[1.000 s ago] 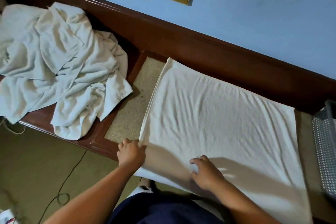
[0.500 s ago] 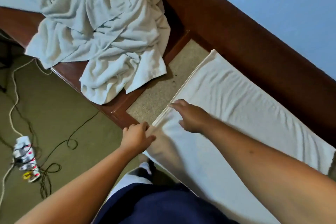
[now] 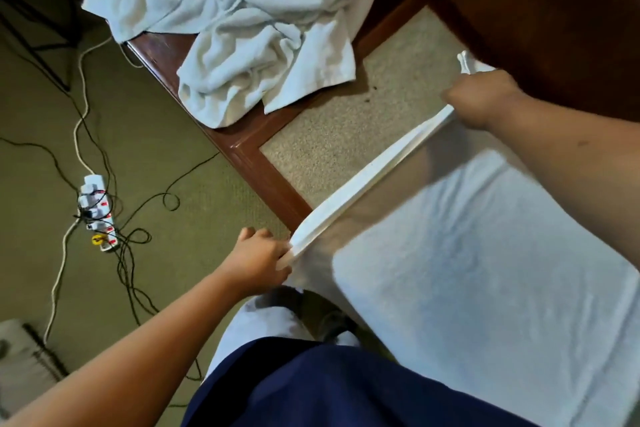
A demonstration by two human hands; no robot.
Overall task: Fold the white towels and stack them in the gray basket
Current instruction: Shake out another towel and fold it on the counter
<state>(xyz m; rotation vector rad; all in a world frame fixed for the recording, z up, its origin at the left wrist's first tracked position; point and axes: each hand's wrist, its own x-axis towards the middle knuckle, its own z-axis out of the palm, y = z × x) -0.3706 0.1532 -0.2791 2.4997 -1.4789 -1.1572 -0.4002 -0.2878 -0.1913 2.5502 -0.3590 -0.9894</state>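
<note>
A white towel (image 3: 478, 253) lies folded on the speckled tabletop (image 3: 346, 135) at the right. Its left edge is lifted off the table in a taut band. My left hand (image 3: 259, 256) pinches the near corner of that edge at the table's front. My right hand (image 3: 481, 97) grips the far corner, near the dark wooden back rail. A heap of crumpled white towels (image 3: 242, 17) sits at the upper left, partly hanging over the table's edge. The gray basket is out of view.
The table has a red-brown wooden frame (image 3: 263, 170). On the green floor at the left lie a power strip (image 3: 95, 211) and tangled cables (image 3: 131, 253). My dark blue clothing (image 3: 311, 388) fills the bottom middle.
My right hand moved from the towel's near edge up to its far left corner. Both hands have raised the left edge off the table. The view swung left and down.
</note>
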